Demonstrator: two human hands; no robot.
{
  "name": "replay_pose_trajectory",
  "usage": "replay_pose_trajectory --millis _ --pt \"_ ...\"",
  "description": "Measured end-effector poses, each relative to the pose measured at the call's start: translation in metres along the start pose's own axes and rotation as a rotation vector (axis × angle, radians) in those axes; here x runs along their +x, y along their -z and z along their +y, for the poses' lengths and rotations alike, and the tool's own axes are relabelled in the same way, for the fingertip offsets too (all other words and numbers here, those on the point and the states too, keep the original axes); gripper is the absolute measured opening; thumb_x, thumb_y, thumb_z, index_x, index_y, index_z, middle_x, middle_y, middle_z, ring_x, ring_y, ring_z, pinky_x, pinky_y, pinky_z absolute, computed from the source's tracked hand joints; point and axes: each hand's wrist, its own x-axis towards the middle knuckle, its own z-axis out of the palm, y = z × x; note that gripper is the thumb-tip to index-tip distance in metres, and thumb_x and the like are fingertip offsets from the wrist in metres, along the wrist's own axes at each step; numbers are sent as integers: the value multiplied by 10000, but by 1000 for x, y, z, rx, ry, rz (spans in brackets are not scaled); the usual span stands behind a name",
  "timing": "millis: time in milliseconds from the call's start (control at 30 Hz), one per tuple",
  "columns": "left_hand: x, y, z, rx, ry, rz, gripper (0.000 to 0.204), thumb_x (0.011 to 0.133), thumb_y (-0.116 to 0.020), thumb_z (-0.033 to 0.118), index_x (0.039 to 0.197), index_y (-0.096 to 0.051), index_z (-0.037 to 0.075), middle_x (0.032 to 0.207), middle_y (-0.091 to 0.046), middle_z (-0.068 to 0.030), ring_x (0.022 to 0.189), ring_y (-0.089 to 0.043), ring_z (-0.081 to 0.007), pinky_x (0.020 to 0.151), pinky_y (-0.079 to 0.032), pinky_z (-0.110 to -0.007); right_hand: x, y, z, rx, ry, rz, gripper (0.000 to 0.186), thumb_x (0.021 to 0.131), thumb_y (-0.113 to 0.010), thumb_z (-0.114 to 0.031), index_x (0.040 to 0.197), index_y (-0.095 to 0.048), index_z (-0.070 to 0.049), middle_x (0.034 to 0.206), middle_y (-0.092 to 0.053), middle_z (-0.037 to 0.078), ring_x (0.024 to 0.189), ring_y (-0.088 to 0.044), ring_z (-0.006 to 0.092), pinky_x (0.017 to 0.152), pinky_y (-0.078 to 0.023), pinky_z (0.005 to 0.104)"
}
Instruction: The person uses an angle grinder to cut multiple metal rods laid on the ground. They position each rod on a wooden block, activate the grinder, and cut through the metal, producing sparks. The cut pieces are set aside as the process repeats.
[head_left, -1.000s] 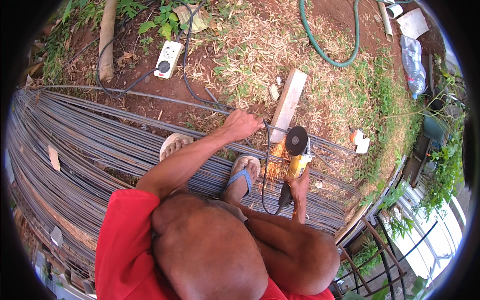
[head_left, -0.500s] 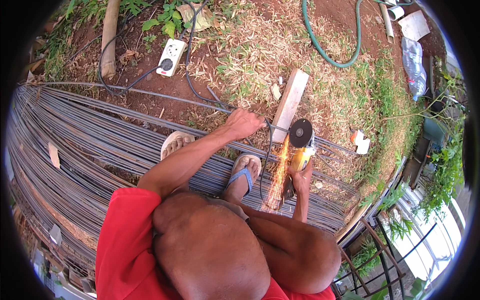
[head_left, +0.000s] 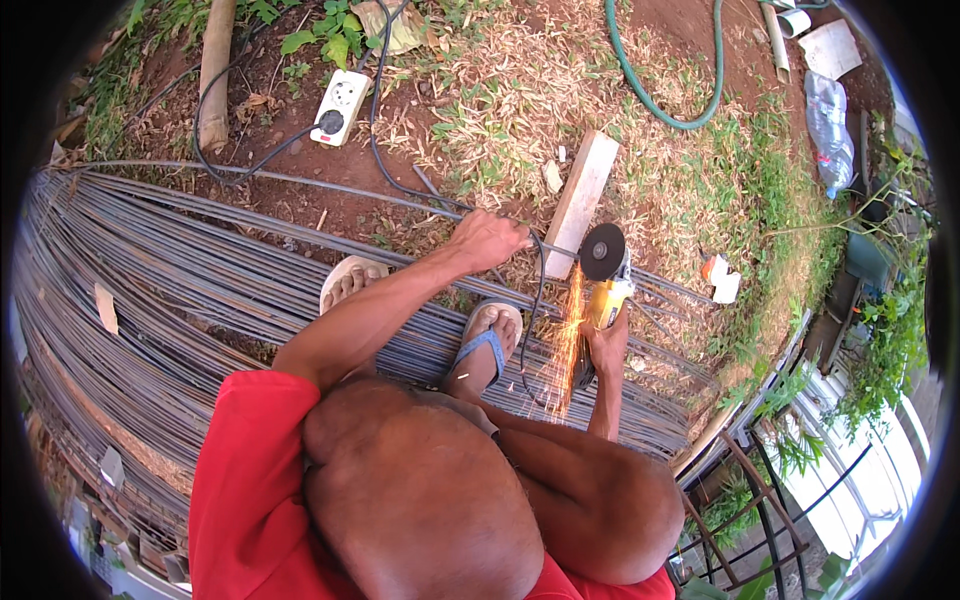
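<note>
My left hand (head_left: 488, 241) is closed around a thin steel rod (head_left: 560, 252), which reaches from the far left to a wooden block (head_left: 586, 195). My right hand (head_left: 606, 346) grips a yellow angle grinder (head_left: 604, 303) by its body. The grinder's dark disc (head_left: 602, 251) is at the rod's end, beside the block's near end. Orange sparks (head_left: 571, 340) stream from there back toward me. Exact contact between disc and rod is hard to make out. A black cable (head_left: 541, 275) hangs in a loop beside my left hand.
Many long steel rods (head_left: 200, 255) lie bundled under my feet, which wear flip-flops (head_left: 480, 352). A white power strip (head_left: 341, 105) with a plug sits on the soil. Beyond are a green hose (head_left: 640, 92) and a plastic bottle (head_left: 829, 135). Rusty metal frames (head_left: 765, 480) stand at right.
The grinder and its disc have shifted slightly away from me, with my right hand. The spark stream is narrower and steeper. My left hand keeps its hold on the steel rod.
</note>
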Motion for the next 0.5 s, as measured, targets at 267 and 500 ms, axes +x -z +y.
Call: replay_pose_trajectory --millis 267,500 --pt "-2 -8 -5 -32 53 -36 392 1047 -594 465 986 -695 91 881 -748 -108 756 -741 -351 621 -573 -501 -30 2 -20 7 -226 -68 696 724 -804 -121 1363 -559 4 1090 -723 149 919 -706 258 858 -570 406" --pt "0 -11 -4 -20 56 -25 361 1023 -642 441 948 -707 94 880 -750 -101 733 -740 -330 602 -572 -499 -31 -3 -19 41 -192 -14 679 735 -804 -102 1358 -553 5 1053 -721 136 938 -697 247 875 -564 379"
